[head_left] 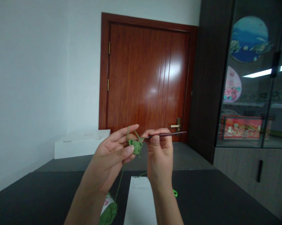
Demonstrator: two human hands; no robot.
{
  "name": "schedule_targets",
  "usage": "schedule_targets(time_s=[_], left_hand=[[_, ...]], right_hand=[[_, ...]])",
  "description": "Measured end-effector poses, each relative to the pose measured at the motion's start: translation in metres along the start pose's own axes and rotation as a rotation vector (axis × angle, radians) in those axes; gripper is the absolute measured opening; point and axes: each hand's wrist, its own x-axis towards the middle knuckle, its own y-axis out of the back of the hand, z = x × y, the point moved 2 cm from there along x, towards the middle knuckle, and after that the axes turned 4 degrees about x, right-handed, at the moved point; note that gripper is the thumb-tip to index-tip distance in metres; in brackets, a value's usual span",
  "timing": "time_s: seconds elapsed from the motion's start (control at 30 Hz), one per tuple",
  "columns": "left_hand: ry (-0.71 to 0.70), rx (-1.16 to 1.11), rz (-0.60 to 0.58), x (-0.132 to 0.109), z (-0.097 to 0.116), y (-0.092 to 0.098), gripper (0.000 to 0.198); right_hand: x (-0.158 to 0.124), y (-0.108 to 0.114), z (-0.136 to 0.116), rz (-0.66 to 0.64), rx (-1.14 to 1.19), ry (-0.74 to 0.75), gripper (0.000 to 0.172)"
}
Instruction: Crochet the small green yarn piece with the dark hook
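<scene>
My left hand is raised at mid-frame and pinches a small green crocheted piece between thumb and fingers, with the green yarn strand looped over its index finger. My right hand is closed around a dark crochet hook, whose tip points left into the green piece. The yarn runs down to a green yarn ball on the dark table beneath my left forearm.
A white sheet of paper lies on the table under my hands. A white box sits at the back left by the wall. A brown door stands behind, and a glass-fronted cabinet fills the right side.
</scene>
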Motion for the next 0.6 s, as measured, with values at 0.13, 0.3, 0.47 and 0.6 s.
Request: schedule_targets(time_s=[0.13,0.3,0.47,0.6], left_hand=[[-0.084,0.056,0.025,-0.001,0.0,0.002,0.044],[-0.095,0.116,0.092,0.0,-0.003,0.006,0.042],[-0.129,0.125,0.102,0.003,-0.005,0.009,0.039],[-0.151,0.145,0.1,0.003,-0.005,0.011,0.039]], right_hand=[[0.002,0.001,-0.003,-0.028,-0.036,0.014,0.016],[0.003,0.006,-0.004,-0.057,-0.071,0.049,0.011],[0.004,0.007,-0.007,-0.07,-0.109,0.084,0.009],[0.005,0.005,-0.011,-0.095,-0.163,0.122,0.008]])
